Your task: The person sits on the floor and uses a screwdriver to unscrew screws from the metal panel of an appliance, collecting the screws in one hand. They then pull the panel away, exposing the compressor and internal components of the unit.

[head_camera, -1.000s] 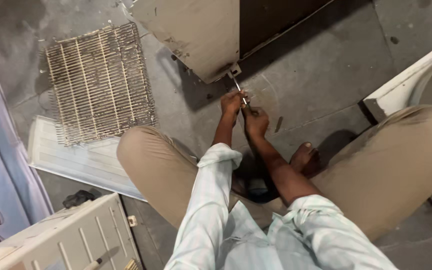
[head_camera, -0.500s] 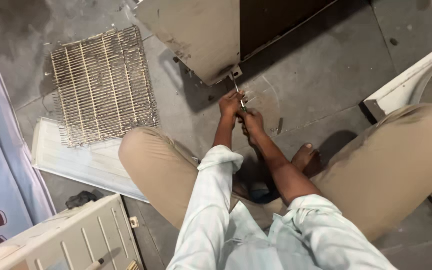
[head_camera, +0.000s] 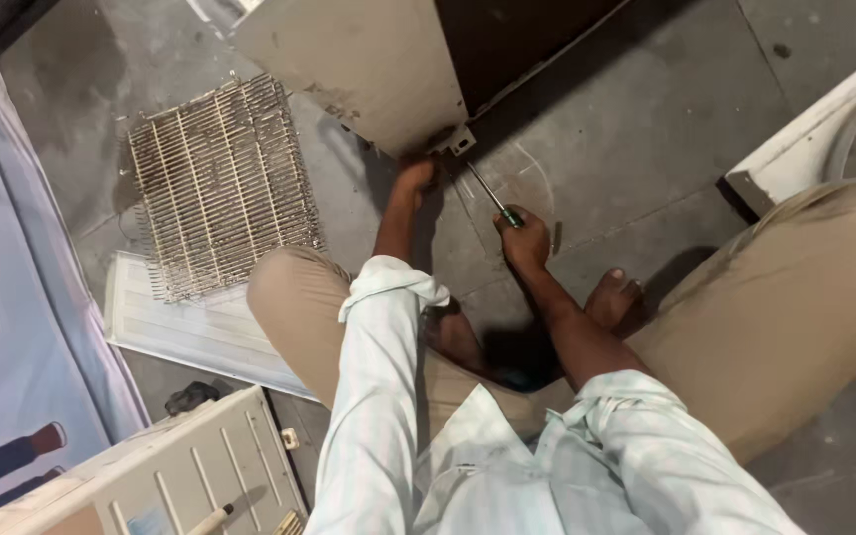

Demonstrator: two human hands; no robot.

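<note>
I crouch on a concrete floor before a beige metal cabinet (head_camera: 369, 69) with a small bracket foot (head_camera: 460, 141) at its lower corner. My left hand (head_camera: 414, 178) reaches up under the cabinet's bottom edge, just left of the bracket, touching the metal; whether its fingers grip the edge is hidden. My right hand (head_camera: 525, 236) is closed around the green handle of a screwdriver (head_camera: 492, 196). The thin shaft slants up and to the left, its tip close to the bracket.
A dirty wire grille (head_camera: 220, 183) lies flat on the floor to the left, over a white ribbed panel (head_camera: 185, 322). A beige slotted cover (head_camera: 190, 476) sits at bottom left. A white plastic housing (head_camera: 814, 129) stands at right. My bare foot (head_camera: 614, 297) rests below the right hand.
My hands have separated: the left moved up and left to the cabinet's bottom edge, the right drew down and right with the screwdriver. The view shifted slightly.
</note>
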